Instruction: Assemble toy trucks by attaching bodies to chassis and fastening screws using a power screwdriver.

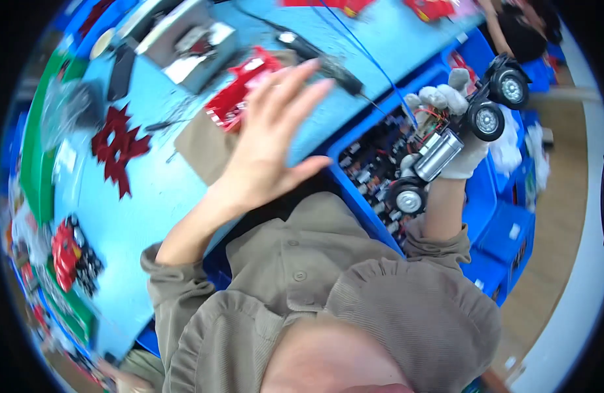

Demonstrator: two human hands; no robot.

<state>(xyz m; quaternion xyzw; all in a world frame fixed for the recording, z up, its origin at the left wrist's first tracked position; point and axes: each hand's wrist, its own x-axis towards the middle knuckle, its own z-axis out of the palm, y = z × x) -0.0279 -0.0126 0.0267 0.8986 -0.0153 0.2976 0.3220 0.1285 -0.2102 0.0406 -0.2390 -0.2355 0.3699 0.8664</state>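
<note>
The toy car chassis (456,141), bodyless with wiring and a silver cylinder exposed, sits in the right hand (460,134), which wears a white glove; the grip is closed around the chassis midsection, fingers wrapped over the top, with black wheels projecting above and below the hand. The chassis is held off the counter (138,196), above a blue bin (374,164) holding dark small parts, at the counter's right edge. The left hand (272,141) is bare and holds nothing: its grip is wide, fingers spread and extended, palm raised over the counter and well apart from the chassis. Just beyond the left fingertips lie a red toy car body (240,92) and a black powered screwdriver (321,59), its cable running along the counter. A brown sheet (207,147) lies under the left wrist area. Further left on the counter are dark red star-shaped pieces (118,147) and a grey box (187,39); a red toy car (66,252) lies near the lower-left edge. More blue bins (505,242) stand below the right hand. Both forearms rise from rolled olive-grey sleeves, the right one near vertical, the left one angled up and rightward. Another person is partly visible at top right, blurred. Nothing stands between either hand and the chassis.
</note>
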